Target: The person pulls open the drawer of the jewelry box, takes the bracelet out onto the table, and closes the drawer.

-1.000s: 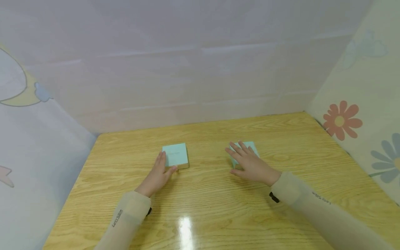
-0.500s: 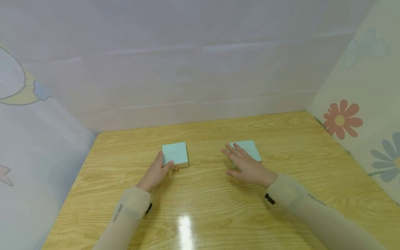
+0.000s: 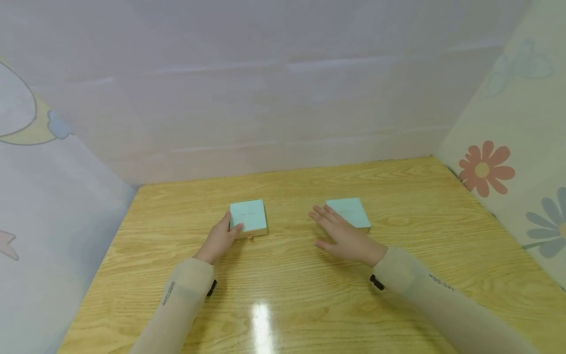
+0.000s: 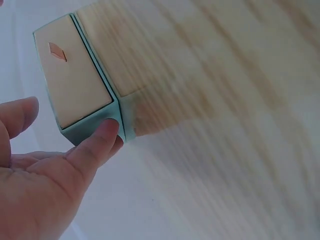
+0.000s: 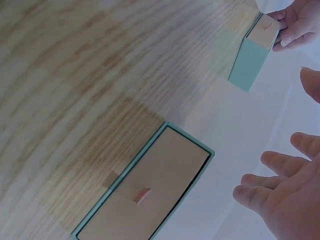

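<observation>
Two small mint-green drawer boxes lie on the wooden table (image 3: 283,285). Beige drawer fronts with a short ribbon tab show in both wrist views. My left hand (image 3: 221,236) grips the left box (image 3: 247,215) at its near left corner, the thumb on the front corner (image 4: 107,127) and the other fingers along its side. Over the near left part of the right box (image 3: 353,214), my right hand (image 3: 349,241) hovers with its fingers straight and spread. In the right wrist view, the right hand (image 5: 285,185) stays apart from the right box (image 5: 150,185).
A pale cloth wall (image 3: 283,98) rises behind the table's far edge. Printed side walls stand at left and right, the right one with a red flower (image 3: 486,169). Bare wood (image 3: 294,211) lies between the boxes.
My left thumb and fingers have closed in on the left box's corner. The right hand has slid left and slightly back, uncovering more of the right box. Both boxes stay about where they were.
</observation>
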### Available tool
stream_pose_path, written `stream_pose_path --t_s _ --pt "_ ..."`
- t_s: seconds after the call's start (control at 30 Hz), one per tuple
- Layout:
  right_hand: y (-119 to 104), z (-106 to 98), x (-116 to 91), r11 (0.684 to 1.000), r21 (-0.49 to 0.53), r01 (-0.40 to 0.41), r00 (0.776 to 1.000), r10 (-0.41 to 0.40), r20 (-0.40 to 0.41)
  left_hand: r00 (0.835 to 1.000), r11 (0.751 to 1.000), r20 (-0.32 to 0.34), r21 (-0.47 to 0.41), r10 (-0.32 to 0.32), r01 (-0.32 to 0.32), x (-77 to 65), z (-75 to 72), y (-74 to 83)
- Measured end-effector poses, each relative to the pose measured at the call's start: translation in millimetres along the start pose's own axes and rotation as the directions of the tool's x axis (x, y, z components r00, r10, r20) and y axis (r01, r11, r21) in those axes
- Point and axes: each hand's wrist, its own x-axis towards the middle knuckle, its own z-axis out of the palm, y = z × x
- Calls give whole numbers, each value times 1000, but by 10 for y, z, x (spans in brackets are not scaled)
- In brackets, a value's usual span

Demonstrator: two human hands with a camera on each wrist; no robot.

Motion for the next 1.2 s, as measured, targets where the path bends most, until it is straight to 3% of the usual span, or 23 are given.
stream_pose_path --t_s 0.2,0.4,0.93,1.2 --pt "-19 49 30 1000 19 9 1000 -9 13 999 1000 -34 17 13 -12 73 -11 -31" --pt "-47 93 55 999 47 6 1000 -7 28 997 1000 -73 0 -28 28 131 -9 -19" --pt "-106 186 132 998 -12 55 998 -55 9 986 996 -150 -63 -74 65 165 20 63" --pt "-182 254 217 997 34 66 998 -67 11 984 995 -160 -72 -76 66 155 25 65"
